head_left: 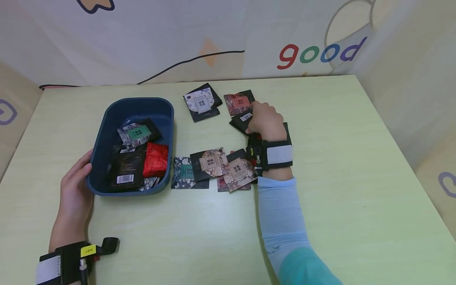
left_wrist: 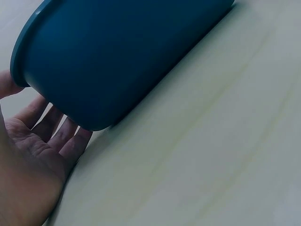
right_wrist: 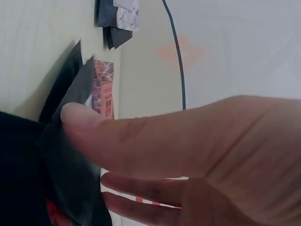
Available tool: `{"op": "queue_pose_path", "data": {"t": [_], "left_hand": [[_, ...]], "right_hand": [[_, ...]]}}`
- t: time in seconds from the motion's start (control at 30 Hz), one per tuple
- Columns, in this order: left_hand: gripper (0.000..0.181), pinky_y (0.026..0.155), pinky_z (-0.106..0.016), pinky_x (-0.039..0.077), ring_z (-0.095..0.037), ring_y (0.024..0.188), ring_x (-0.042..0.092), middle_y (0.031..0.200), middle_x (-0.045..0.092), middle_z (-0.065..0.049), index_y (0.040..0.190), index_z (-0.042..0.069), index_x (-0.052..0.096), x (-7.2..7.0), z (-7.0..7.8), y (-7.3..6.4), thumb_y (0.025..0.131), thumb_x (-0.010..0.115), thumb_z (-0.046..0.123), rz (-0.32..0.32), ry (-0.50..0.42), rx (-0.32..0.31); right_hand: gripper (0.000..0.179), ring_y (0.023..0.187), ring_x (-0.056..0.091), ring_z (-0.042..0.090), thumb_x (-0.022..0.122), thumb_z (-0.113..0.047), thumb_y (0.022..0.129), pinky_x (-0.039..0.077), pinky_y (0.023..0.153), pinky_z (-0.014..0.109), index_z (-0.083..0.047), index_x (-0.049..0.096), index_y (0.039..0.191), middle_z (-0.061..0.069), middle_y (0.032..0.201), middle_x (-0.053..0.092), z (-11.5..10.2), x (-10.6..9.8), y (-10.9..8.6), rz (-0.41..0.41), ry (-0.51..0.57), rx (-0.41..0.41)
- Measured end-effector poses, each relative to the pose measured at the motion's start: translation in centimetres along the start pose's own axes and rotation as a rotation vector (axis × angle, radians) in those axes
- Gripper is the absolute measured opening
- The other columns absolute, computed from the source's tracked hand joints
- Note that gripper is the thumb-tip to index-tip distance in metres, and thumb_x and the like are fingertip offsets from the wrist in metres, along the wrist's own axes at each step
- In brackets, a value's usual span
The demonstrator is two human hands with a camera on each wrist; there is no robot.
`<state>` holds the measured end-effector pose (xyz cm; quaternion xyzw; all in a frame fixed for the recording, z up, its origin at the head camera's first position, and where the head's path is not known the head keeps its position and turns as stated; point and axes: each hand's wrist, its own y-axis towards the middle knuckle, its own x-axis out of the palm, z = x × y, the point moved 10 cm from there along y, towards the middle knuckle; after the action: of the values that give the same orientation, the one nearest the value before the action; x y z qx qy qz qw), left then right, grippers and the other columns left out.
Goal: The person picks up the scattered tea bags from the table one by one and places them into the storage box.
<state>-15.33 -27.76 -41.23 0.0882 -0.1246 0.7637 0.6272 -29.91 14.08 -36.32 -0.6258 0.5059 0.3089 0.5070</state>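
Observation:
A blue plastic basin (head_left: 167, 114) at the left holds several packets: a black sachet with a barcode (head_left: 124, 170), a red foil packet (head_left: 155, 160) and a green-labelled sachet (head_left: 137, 132). Against the basin's outer left side rests my left hand (head_left: 76, 184). Its fingers (left_wrist: 61, 134) are fairly straight on the wall, with the thumb by the rim. Over a group of sachets right of the basin is my right hand (head_left: 267, 120). It pinches a black sachet (right_wrist: 70, 155), tilted up in the right wrist view, the thumb lying across it. Fingertips on the far side are partly hidden.
A red-labelled sachet (head_left: 239, 103) lies just beyond the right hand. Overlapping black sachets with a white-flowered label (head_left: 202, 103) sit at the back. Pink-labelled sachets (head_left: 210, 163) and a green-labelled sachet (head_left: 186, 172) overlap in front, near the basin. A printed cloth (head_left: 171, 35) stands behind the table.

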Motion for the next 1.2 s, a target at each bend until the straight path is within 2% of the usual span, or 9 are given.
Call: {"op": "queue_pose_path", "data": {"t": [0.27, 0.4, 0.57, 0.7, 0.8, 0.9, 1.07, 1.2], "left_hand": [[0.045, 0.095, -0.018, 0.034, -0.002, 0.116, 0.048, 0.125, 0.061, 0.013, 0.141, 0.006, 0.043, -0.1, 0.1, 0.0, 0.098, 0.041, 0.020, -0.005, -0.001, 0.000], [0.045, 0.093, -0.017, 0.036, -0.002, 0.115, 0.049, 0.124, 0.062, 0.013, 0.141, 0.006, 0.043, -0.1, 0.1, -0.1, 0.098, 0.042, 0.020, -0.005, -0.004, -0.001], [0.046, 0.095, -0.020, 0.032, -0.001, 0.115, 0.048, 0.125, 0.061, 0.014, 0.141, 0.006, 0.043, 0.1, 0.1, -0.1, 0.098, 0.041, 0.020, -0.014, 0.003, -0.001], [0.046, 0.097, -0.021, 0.029, -0.001, 0.117, 0.047, 0.126, 0.060, 0.014, 0.141, 0.006, 0.042, 0.1, 0.1, -0.1, 0.098, 0.040, 0.020, -0.021, 0.007, 0.001], [0.046, 0.097, -0.021, 0.029, -0.001, 0.116, 0.047, 0.126, 0.060, 0.014, 0.142, 0.005, 0.041, 0.1, 0.1, -0.1, 0.098, 0.041, 0.021, -0.020, 0.007, 0.002], [0.046, 0.097, -0.022, 0.028, -0.001, 0.116, 0.047, 0.125, 0.060, 0.014, 0.142, 0.006, 0.041, 0.1, 0.0, -0.2, 0.098, 0.041, 0.021, -0.019, 0.005, -0.001], [0.046, 0.097, -0.021, 0.028, -0.001, 0.118, 0.045, 0.127, 0.059, 0.014, 0.142, 0.006, 0.041, 0.1, 0.0, -0.1, 0.098, 0.040, 0.021, -0.021, 0.015, -0.002], [0.046, 0.096, -0.020, 0.030, -0.002, 0.118, 0.046, 0.127, 0.059, 0.013, 0.142, 0.006, 0.041, 0.1, 0.1, -0.1, 0.098, 0.040, 0.021, -0.021, 0.017, 0.000]], "right_hand": [[0.085, 0.117, 0.040, 0.039, 0.078, -0.017, 0.070, 0.042, 0.098, 0.057, -0.003, 0.035, 0.141, 0.027, 0.134, 0.045, 0.1, 0.6, 0.7, 0.006, -0.008, -0.003], [0.087, 0.116, 0.039, 0.039, 0.076, -0.013, 0.071, 0.043, 0.097, 0.055, -0.004, 0.030, 0.143, 0.027, 0.135, 0.042, -0.1, 0.4, 0.8, 0.034, 0.015, -0.006], [0.082, 0.106, 0.049, 0.036, 0.066, -0.005, 0.076, 0.050, 0.088, 0.052, -0.008, 0.024, 0.146, 0.026, 0.135, 0.041, 0.1, -0.4, 0.7, 0.089, 0.101, 0.027], [0.075, 0.092, 0.056, 0.032, 0.059, -0.005, 0.081, 0.052, 0.069, 0.041, -0.010, 0.023, 0.147, 0.022, 0.131, 0.054, 0.1, -1.0, 0.5, 0.121, 0.113, 0.044], [0.068, 0.083, 0.058, 0.031, 0.056, -0.006, 0.084, 0.044, 0.058, 0.035, -0.010, 0.027, 0.146, 0.020, 0.125, 0.061, -0.3, -1.5, 0.2, 0.148, 0.108, 0.026], [0.059, 0.083, 0.058, 0.030, 0.053, -0.006, 0.086, 0.045, 0.059, 0.036, -0.010, 0.036, 0.142, 0.017, 0.125, 0.063, -1.3, -2.1, -0.4, 0.176, 0.098, -0.007], [0.049, 0.090, 0.062, 0.029, 0.051, -0.003, 0.086, 0.053, 0.066, 0.042, -0.011, 0.050, 0.134, 0.012, 0.129, 0.063, -3.8, -3.2, -1.8, 0.247, 0.100, -0.077], [0.042, 0.091, 0.063, 0.027, 0.054, -0.004, 0.087, 0.055, 0.068, 0.045, -0.012, 0.056, 0.128, 0.010, 0.120, 0.068, -6.4, -3.6, -3.2, 0.286, 0.095, -0.152]]}}
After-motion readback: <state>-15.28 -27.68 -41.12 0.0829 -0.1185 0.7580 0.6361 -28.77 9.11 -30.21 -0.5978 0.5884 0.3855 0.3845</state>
